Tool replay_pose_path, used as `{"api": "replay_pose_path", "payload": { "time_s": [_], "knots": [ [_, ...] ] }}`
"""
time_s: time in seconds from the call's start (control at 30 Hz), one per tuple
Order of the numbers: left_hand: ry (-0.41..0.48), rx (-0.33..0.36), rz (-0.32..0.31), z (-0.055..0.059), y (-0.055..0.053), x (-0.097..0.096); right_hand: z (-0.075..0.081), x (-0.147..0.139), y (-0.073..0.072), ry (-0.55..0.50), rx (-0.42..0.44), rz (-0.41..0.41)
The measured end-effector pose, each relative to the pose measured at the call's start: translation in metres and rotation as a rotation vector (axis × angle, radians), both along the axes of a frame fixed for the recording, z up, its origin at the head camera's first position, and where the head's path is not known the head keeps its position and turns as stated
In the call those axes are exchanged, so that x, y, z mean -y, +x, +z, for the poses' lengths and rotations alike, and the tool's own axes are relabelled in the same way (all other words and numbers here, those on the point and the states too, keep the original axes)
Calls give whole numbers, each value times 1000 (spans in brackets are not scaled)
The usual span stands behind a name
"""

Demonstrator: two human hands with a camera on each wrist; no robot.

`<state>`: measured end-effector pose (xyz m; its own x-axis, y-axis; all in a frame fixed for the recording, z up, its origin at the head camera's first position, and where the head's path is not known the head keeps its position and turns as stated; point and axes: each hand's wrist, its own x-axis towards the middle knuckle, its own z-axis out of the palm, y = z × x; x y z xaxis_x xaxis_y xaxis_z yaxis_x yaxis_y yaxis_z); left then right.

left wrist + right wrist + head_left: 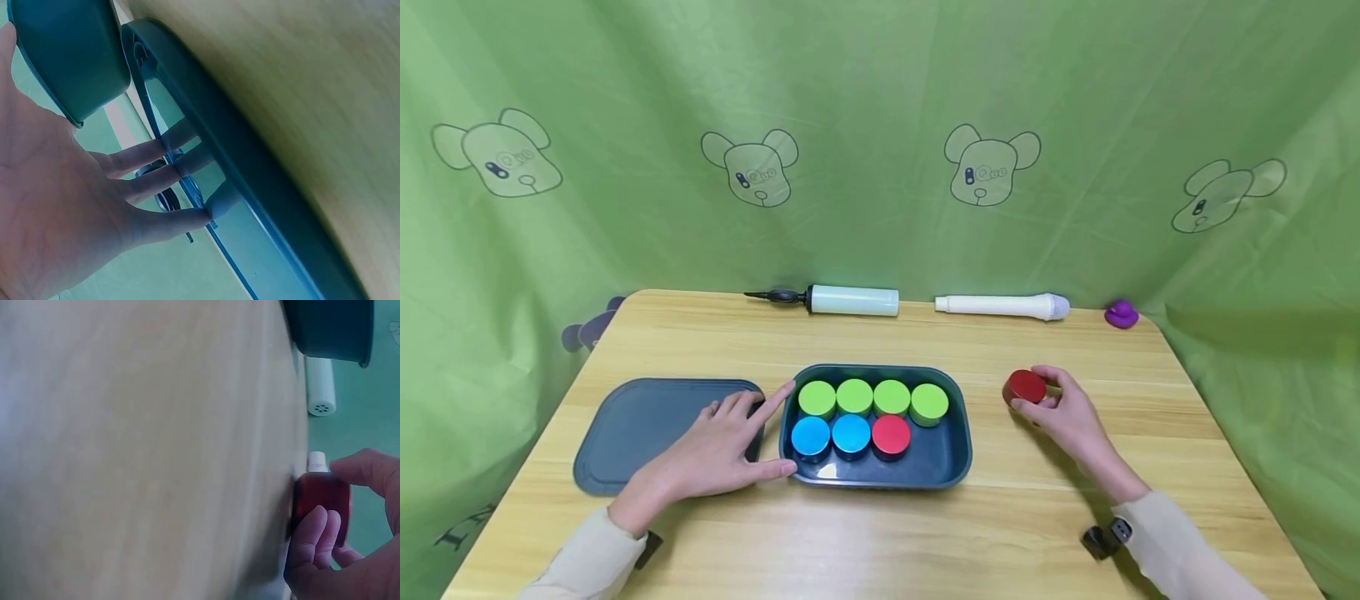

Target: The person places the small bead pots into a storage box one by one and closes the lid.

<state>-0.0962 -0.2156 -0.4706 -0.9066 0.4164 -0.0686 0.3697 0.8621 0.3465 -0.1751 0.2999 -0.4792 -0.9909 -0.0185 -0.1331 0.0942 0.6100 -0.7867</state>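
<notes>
A dark blue-grey rectangular box (880, 477) stands mid-table. Inside it, several green cylinders (854, 397) form the back row. Two blue cylinders (811, 437) and a red cylinder (891, 436) sit in front of them. My left hand (715, 450) spreads across the box's left end, index finger and thumb at its rim. Its other fingertips rest on the flat dark lid (647, 429), also seen as a lid (250, 169) in the left wrist view. Right of the box, my right hand (1070, 417) pinches another red cylinder (1024, 387) between thumb and fingers, low at the table.
Along the table's back edge lie a hand pump (850, 300) with a black nozzle, a white tube-shaped pump (996, 306) and a small purple rubber duck (1122, 313). A green cloth (872, 233) hangs behind and beside the wooden table (880, 550).
</notes>
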Motion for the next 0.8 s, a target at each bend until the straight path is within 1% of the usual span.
{"api": "replay_pose_path", "payload": {
  "time_s": [0.13,0.33,0.57,0.8],
  "knots": [
    [3,2,2,0,0,0,-4,0,-4,26,6,-4],
    [2,6,4,-1,0,0,-5,-1,-3,45,13,-8],
    [5,6,-1,0,0,-1,-3,-1,3,-2,8,-3],
    [15,5,-1,2,1,0,5,5,13,-47,-53,-17]
  ]
}}
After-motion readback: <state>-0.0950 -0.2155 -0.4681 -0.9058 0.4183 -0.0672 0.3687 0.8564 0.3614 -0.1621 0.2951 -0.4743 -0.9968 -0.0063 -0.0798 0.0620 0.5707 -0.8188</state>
